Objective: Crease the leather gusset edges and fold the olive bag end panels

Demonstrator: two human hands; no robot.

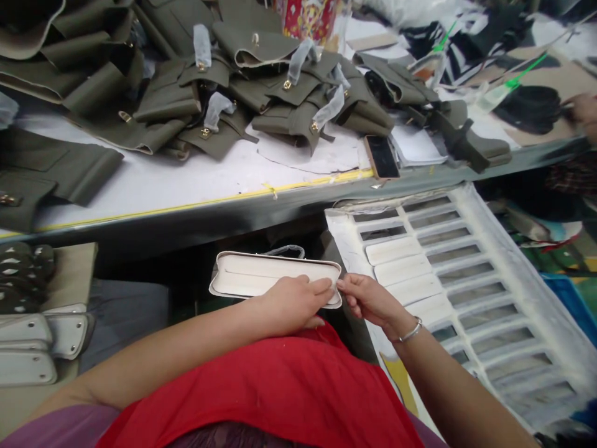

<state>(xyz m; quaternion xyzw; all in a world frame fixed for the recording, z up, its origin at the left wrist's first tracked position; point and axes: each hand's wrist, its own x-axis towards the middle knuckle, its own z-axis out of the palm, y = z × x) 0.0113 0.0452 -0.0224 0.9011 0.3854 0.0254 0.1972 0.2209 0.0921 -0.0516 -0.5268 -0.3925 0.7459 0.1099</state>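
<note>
A small handbag body (252, 281) lies above my lap, its long pale bottom side facing me, with a plastic-wrapped handle (289, 250) behind it. My left hand (298, 303) is closed on the bag's right end, fingers pressed against the pale panel and the thumb low at the edge. At the same right corner my right hand (366, 297) pinches the bag's edge with curled fingers. Whether anything small sits between those fingertips is hidden.
Olive bag pieces (289, 118) with gold locks crowd the bench, beside a phone (382, 157). A slotted white rack (420, 214) holding pale panels (401, 267) stands right. Grey-white parts (28, 366) lie left. Another person's hand (585, 112) is at far right.
</note>
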